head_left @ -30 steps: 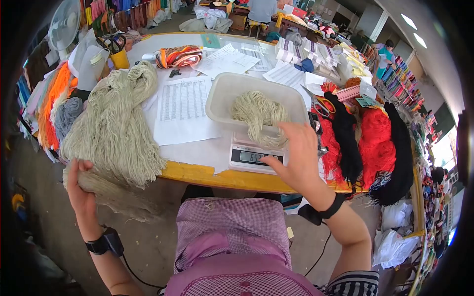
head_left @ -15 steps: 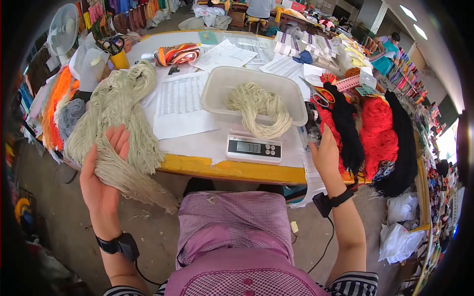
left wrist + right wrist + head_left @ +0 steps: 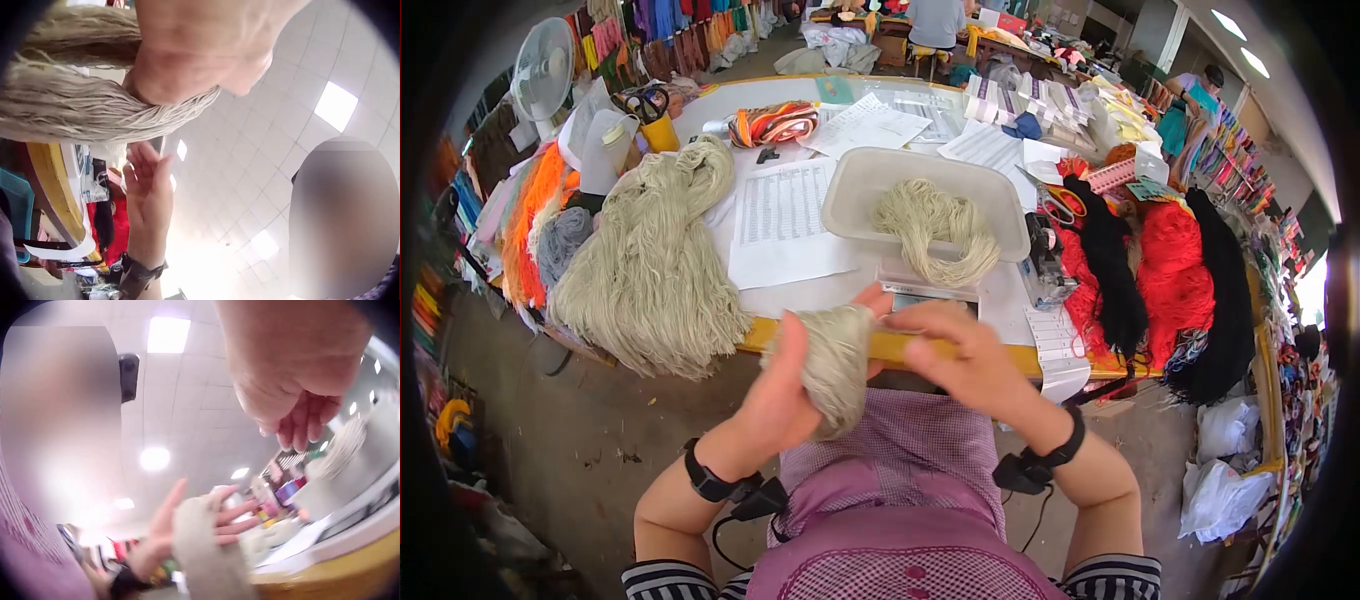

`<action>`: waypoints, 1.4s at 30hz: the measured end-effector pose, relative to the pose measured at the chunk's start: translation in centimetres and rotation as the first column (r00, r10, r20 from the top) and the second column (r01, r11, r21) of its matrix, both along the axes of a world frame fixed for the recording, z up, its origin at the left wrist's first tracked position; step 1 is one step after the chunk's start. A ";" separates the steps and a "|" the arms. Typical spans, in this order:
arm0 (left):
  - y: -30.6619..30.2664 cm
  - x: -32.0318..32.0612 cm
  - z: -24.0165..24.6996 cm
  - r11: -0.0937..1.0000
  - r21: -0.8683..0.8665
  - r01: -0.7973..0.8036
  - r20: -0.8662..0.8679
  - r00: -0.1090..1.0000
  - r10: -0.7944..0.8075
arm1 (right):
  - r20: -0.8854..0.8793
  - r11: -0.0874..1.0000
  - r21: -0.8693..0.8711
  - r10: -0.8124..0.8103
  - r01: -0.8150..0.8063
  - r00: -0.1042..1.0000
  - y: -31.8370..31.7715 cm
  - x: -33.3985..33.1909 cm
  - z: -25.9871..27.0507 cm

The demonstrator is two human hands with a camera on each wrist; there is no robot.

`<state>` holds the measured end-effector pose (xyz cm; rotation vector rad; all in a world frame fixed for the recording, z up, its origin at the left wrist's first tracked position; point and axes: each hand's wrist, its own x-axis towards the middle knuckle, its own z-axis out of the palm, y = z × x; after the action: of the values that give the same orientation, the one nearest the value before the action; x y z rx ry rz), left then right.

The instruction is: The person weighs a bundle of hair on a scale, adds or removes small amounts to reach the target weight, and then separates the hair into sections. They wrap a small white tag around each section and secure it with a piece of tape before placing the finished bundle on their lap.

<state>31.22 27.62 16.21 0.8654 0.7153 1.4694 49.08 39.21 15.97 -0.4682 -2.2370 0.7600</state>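
A pale green yarn skein [image 3: 836, 370] hangs across the palm of my left hand [image 3: 775, 395], between thumb and fingers. In the right wrist view, the left hand [image 3: 209, 528] has its fingers straight and spread, with the skein [image 3: 209, 550] looped over it. My right hand [image 3: 960, 355] is raised beside it, fingers loosely bent and holding nothing; the left wrist view shows this right hand [image 3: 149, 187] below the yarn [image 3: 94, 106]. Another pale skein [image 3: 935, 225] lies in a translucent tub [image 3: 840, 205] on the scale [image 3: 910, 285], whose display is mostly hidden behind the hands.
A large heap of pale green yarn [image 3: 650, 270] drapes over the table's left edge. Red yarn [image 3: 1170, 280] and black yarn [image 3: 1225, 300] lie at the right, near orange-handled scissors [image 3: 1065, 207]. A printed list [image 3: 785, 220] lies left of the tub.
My left hand has carried the skein from the left-hand heap to the front of the scale, lifting it. My right hand has moved left from beside the scale to meet it.
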 end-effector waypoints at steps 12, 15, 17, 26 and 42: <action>-0.5 -1.2 0.2 0.979 -0.177 -0.104 0.017 0.994 0.109 | -0.332 0.390 -0.838 0.191 -0.382 0.924 -1.8 -2.9 0.4; -0.3 -0.5 0.1 0.980 -0.069 -0.188 -0.106 0.978 0.180 | -0.183 0.469 -0.843 0.210 -0.263 0.961 -1.8 -3.4 0.3; -0.3 -1.4 -1.5 0.971 0.021 -0.239 -0.209 0.949 0.238 | -0.233 0.414 -0.862 0.189 -0.293 0.954 -1.4 -3.4 -0.1; -1.3 -2.1 -0.9 0.936 -0.058 -0.347 -0.295 0.902 0.316 | -0.266 0.430 -0.837 0.218 -0.337 0.939 -1.4 -3.9 0.0; -12.0 -21.0 -10.4 0.930 -0.136 -0.342 0.608 0.712 0.350 | 0.107 0.513 -0.781 0.672 -0.356 0.733 2.3 -4.8 11.2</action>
<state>10.23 15.62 5.77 0.1769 0.3821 1.9487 44.30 41.53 27.13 -0.2859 -2.3972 2.1126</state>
